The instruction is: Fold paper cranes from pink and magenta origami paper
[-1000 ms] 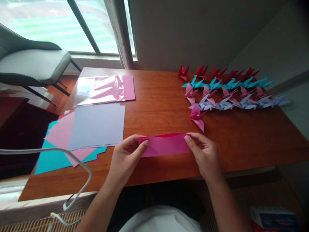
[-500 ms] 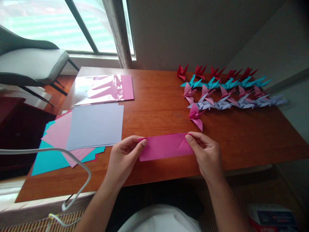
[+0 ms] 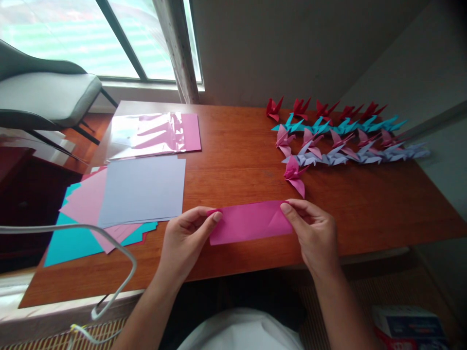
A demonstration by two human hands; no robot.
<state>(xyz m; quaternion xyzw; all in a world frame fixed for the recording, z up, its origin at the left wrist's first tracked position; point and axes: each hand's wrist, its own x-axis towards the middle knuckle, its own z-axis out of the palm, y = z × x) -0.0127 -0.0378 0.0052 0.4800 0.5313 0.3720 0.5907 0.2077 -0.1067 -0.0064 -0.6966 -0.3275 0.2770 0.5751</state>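
A magenta sheet of paper [image 3: 250,222], folded into a long rectangle, lies near the front edge of the wooden table [image 3: 237,146]. My left hand [image 3: 186,238] pinches its left end between thumb and fingers. My right hand [image 3: 312,233] pinches the right end the same way. A pink folded paper crane [image 3: 295,175] stands just beyond the sheet, close to my right hand.
Rows of folded cranes [image 3: 346,133] in red, teal, pink and lilac fill the table's back right. A stack of loose sheets [image 3: 120,199] lies at left, with a clear plastic sleeve [image 3: 153,133] behind it. A grey chair [image 3: 44,97] stands by the window. A white cable [image 3: 109,243] hangs at lower left.
The top layer of the magenta sheet, slightly lifted a second ago, now lies flat on the lower one. Both hands stay at its ends.
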